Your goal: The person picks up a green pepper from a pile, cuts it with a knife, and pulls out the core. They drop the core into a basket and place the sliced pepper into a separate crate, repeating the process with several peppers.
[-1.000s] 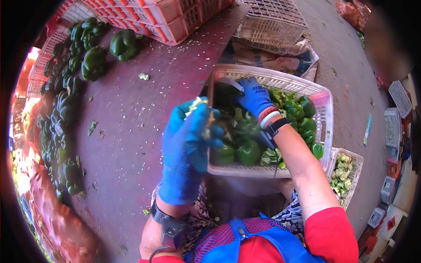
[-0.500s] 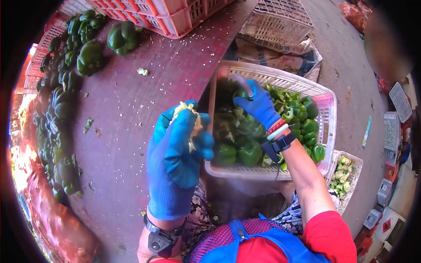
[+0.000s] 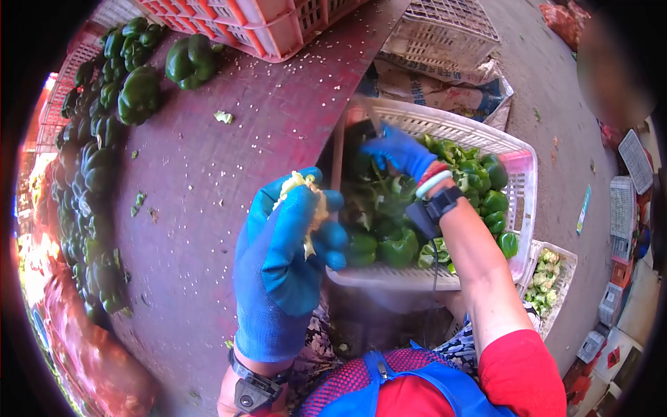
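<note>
My left hand [image 3: 288, 257], in a blue glove, is closed around a pale, seedy pepper core [image 3: 303, 198] above the table edge. My right hand [image 3: 401, 151], also gloved in blue, reaches over a white crate [image 3: 455, 119] of green peppers. It grips a thin, greyish knife [image 3: 374, 115], blurred by motion and partly hidden by the fingers. Below that hand lie cut and whole green peppers [image 3: 398, 247], some in shadow.
Whole green peppers [image 3: 97, 167] line the left of the reddish table [image 3: 187, 208], among scattered seeds and scraps. An orange crate [image 3: 271, 28] stands at its far end. A small crate of pale cores [image 3: 545, 278] sits to the right, and another white crate [image 3: 445, 35] lies beyond.
My right hand has shifted slightly left, and the knife now points more upright. My left hand has moved slightly down and still holds the pepper core.
</note>
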Demonstrator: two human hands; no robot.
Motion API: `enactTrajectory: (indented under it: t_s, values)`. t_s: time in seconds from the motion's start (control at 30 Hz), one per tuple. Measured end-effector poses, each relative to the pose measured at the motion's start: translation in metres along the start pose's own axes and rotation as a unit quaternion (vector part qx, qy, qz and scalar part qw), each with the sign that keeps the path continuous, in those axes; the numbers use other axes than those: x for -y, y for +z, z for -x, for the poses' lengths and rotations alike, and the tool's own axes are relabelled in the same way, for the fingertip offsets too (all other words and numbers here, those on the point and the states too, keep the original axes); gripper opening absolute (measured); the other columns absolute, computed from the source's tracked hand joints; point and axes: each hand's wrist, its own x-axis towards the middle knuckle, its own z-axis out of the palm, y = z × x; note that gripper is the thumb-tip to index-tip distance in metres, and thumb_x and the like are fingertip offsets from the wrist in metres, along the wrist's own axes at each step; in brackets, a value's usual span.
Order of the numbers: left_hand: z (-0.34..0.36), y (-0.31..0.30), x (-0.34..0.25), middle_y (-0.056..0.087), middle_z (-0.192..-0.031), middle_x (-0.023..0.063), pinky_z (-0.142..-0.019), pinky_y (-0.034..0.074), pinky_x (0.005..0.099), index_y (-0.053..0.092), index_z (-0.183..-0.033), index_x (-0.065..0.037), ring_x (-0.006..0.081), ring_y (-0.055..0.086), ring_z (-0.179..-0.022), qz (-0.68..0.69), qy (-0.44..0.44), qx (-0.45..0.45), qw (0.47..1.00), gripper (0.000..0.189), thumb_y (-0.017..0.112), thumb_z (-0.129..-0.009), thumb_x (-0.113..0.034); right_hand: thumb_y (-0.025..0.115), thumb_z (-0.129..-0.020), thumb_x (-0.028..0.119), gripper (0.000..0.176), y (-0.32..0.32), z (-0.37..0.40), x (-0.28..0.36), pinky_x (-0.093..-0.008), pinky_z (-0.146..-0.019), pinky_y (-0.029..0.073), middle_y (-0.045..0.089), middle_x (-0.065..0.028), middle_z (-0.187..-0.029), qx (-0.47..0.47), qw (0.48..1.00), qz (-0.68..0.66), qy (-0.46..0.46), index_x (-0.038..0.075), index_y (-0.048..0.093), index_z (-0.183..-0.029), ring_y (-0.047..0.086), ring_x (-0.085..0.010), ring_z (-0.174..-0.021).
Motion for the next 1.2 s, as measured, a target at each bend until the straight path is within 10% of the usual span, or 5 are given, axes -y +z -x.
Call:
enactTrajectory:
  t_s: [0.23, 0.67, 0.87, 1.07, 1.2]
  values:
    - [0.004, -0.002, -0.004, 0.069, -0.102, 0.0129, -0.053, 0.049, 0.025, 0.057, -0.128, -0.002, 0.0143, 0.066, -0.069, -0.006, -0.01, -0.014, 1.0, 0.038, 0.055, -0.1, -0.027, 0.067, -0.081, 0.014, 0.023, -0.003, 0.021, -0.011, -0.0436, -0.069, 0.05, 0.064, -0.016, -0.082, -0.301, 0.769, 0.515, -0.229, 0.005, 0.061, -0.102, 0.063, -0.0346, -0.076]
    - [0.007, 0.016, -0.009, 0.067, -0.105, 0.0099, -0.064, 0.049, 0.0273, 0.056, -0.129, -0.005, 0.014, 0.06, -0.076, 0.002, -0.051, 0.003, 0.999, 0.037, 0.056, -0.1, -0.028, 0.064, -0.082, 0.018, 0.021, 0.02, -0.023, -0.074, -0.05, -0.074, 0.054, 0.068, -0.0264, -0.09, -0.256, 0.839, 0.48, -0.005, 0.003, 0.07, -0.096, 0.066, -0.0456, -0.088]
    - [0.006, -0.039, -0.015, 0.064, -0.098, 0.0089, -0.071, 0.053, 0.032, 0.056, -0.112, -0.006, 0.0179, 0.063, -0.077, 0.091, 0.043, 0.089, 0.991, 0.026, 0.065, -0.093, -0.022, 0.06, -0.087, 0.017, 0.038, -0.012, -0.034, -0.101, -0.0492, -0.075, 0.052, 0.068, -0.0244, -0.1, -0.199, 0.852, 0.422, -0.237, 0.002, 0.061, -0.122, 0.065, -0.0434, -0.091]
    - [0.128, -0.2, -0.07, 0.063, -0.088, 0.0091, -0.058, 0.049, 0.027, 0.058, -0.105, -0.003, 0.0139, 0.061, -0.07, -0.264, 0.105, -0.033, 0.958, 0.026, 0.064, -0.092, -0.025, 0.066, -0.095, 0.026, 0.027, -0.01, 0.019, -0.049, -0.0267, -0.055, 0.047, 0.058, 0.0002, -0.075, -0.15, 0.981, 0.087, -0.084, 0.007, 0.063, -0.115, 0.054, -0.0084, -0.062]
    - [0.273, -0.351, -0.058, 0.069, -0.085, 0.0081, -0.063, 0.054, 0.0357, 0.066, -0.101, -0.004, 0.0202, 0.066, -0.07, -0.606, -0.306, -0.108, 0.726, 0.037, 0.07, -0.084, -0.037, 0.065, -0.096, 0.028, 0.023, -0.073, 0.048, -0.091, -0.0244, -0.05, 0.04, 0.054, 0.0036, -0.073, -0.181, 0.981, 0.007, -0.068, 0.012, 0.063, -0.113, 0.048, -0.0067, -0.057]
